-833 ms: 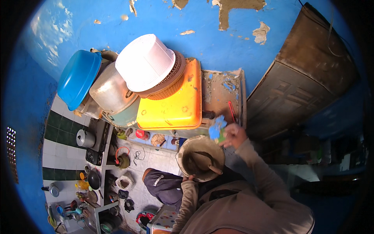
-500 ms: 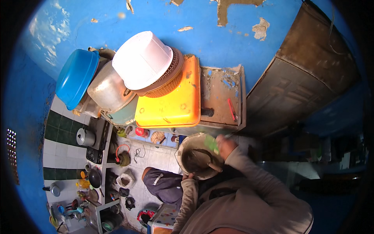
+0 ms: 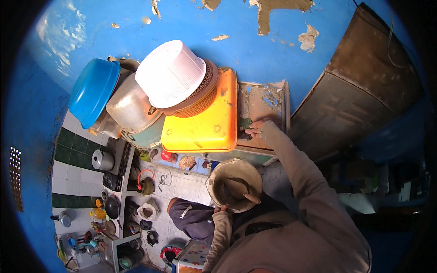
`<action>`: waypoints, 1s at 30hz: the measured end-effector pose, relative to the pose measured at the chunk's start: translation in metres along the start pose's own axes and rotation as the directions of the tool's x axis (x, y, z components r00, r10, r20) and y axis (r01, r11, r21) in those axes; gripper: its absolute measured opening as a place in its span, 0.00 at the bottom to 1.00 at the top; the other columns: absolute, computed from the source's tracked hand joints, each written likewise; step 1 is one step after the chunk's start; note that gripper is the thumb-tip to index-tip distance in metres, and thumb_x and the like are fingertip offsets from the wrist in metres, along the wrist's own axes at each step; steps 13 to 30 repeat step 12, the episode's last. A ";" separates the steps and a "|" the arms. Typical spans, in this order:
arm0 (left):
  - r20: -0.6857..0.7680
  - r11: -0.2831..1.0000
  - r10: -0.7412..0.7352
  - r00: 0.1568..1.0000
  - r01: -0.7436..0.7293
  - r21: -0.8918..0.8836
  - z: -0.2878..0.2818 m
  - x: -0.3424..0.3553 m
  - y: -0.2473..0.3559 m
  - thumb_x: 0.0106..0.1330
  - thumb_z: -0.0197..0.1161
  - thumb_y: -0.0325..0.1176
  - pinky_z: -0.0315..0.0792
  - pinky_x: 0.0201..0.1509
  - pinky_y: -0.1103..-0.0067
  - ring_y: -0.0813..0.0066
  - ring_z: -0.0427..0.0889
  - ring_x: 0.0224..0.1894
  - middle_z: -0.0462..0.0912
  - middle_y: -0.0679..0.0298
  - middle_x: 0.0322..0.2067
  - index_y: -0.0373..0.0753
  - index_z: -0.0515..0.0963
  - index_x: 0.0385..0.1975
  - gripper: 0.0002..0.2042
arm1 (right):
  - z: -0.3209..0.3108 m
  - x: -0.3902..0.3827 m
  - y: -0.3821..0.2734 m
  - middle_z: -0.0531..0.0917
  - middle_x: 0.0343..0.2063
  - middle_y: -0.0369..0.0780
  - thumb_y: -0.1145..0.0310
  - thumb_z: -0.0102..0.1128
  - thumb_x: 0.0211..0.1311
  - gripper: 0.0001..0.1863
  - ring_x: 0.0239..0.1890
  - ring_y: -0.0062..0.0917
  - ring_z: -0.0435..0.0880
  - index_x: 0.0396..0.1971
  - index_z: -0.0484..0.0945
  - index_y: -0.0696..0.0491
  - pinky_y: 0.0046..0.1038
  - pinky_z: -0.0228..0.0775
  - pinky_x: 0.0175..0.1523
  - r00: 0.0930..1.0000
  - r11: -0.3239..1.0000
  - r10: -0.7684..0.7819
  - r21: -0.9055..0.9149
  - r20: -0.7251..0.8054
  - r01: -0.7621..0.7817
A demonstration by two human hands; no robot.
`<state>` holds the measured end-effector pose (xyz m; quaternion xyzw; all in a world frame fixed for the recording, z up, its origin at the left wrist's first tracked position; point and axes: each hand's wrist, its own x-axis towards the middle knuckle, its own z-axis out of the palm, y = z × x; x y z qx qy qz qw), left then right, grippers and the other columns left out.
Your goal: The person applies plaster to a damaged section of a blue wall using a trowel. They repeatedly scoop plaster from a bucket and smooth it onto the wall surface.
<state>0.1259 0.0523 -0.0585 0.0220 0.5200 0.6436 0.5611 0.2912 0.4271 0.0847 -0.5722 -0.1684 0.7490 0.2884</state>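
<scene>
My left hand (image 3: 221, 209) grips the near rim of a round, mortar-stained bucket (image 3: 212, 175) between my legs. Inside the bucket is wet grey-brown mix, and a wooden-handled tool (image 3: 251, 198) leans there with its handle toward me. My right arm reaches over the worn top of a low cabinet (image 3: 255, 94). There my right hand (image 3: 259, 128) has its fingers round the edge of a flat green piece (image 3: 245, 123), mostly in shade, whose kind I cannot make out. A dark object (image 3: 246, 136) lies just below these fingers.
Beside my right hand stands a yellow-orange box-like container (image 3: 195, 136) with a white basket (image 3: 168, 75) and brown baskets stacked on it. Left of it are a large metal pot (image 3: 129, 100) and a blue basin (image 3: 93, 93). A tall brown cabinet (image 3: 337, 102) stands at right.
My right hand has moved from above the bucket up and away to the cabinet top, carrying the green piece. The red tool lying there is now hidden. My left hand stays at the rim.
</scene>
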 end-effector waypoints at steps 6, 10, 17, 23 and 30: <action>-0.032 0.990 -0.072 0.997 0.075 0.123 0.005 -0.011 0.011 0.59 0.53 0.25 0.72 0.44 0.76 0.69 0.76 0.39 0.77 0.61 0.40 0.37 0.68 0.51 0.18 | 0.009 0.052 -0.005 0.71 0.48 0.45 0.75 0.48 0.61 0.16 0.48 0.39 0.77 0.49 0.63 0.60 0.29 0.73 0.29 0.998 0.997 -0.065 0.034 -0.018 0.065; 0.012 0.993 -0.047 0.999 0.045 0.107 -0.008 -0.003 -0.002 0.56 0.56 0.26 0.71 0.46 0.78 0.70 0.75 0.41 0.76 0.62 0.43 0.39 0.66 0.53 0.22 | 0.024 0.060 -0.033 0.72 0.50 0.44 0.74 0.48 0.62 0.16 0.47 0.39 0.77 0.50 0.63 0.58 0.30 0.75 0.36 0.986 0.991 -0.114 0.054 -0.121 0.121; -0.012 0.988 -0.082 0.997 0.083 0.129 -0.020 0.012 -0.016 0.52 0.60 0.26 0.68 0.49 0.81 0.72 0.74 0.44 0.74 0.62 0.47 0.40 0.63 0.58 0.29 | 0.023 0.077 -0.045 0.71 0.50 0.44 0.75 0.48 0.61 0.18 0.46 0.44 0.77 0.52 0.63 0.56 0.33 0.75 0.37 0.985 0.987 -0.149 0.049 -0.092 0.154; -0.012 0.988 -0.082 0.997 0.083 0.129 -0.020 0.012 -0.016 0.52 0.60 0.26 0.68 0.49 0.81 0.72 0.74 0.44 0.74 0.62 0.47 0.40 0.63 0.58 0.29 | 0.023 0.077 -0.045 0.71 0.50 0.44 0.75 0.48 0.61 0.18 0.46 0.44 0.77 0.52 0.63 0.56 0.33 0.75 0.37 0.985 0.987 -0.149 0.049 -0.092 0.154; -0.012 0.988 -0.082 0.997 0.083 0.129 -0.020 0.012 -0.016 0.52 0.60 0.26 0.68 0.49 0.81 0.72 0.74 0.44 0.74 0.62 0.47 0.40 0.63 0.58 0.29 | 0.023 0.077 -0.045 0.71 0.50 0.44 0.75 0.48 0.61 0.18 0.46 0.44 0.77 0.52 0.63 0.56 0.33 0.75 0.37 0.985 0.987 -0.149 0.049 -0.092 0.154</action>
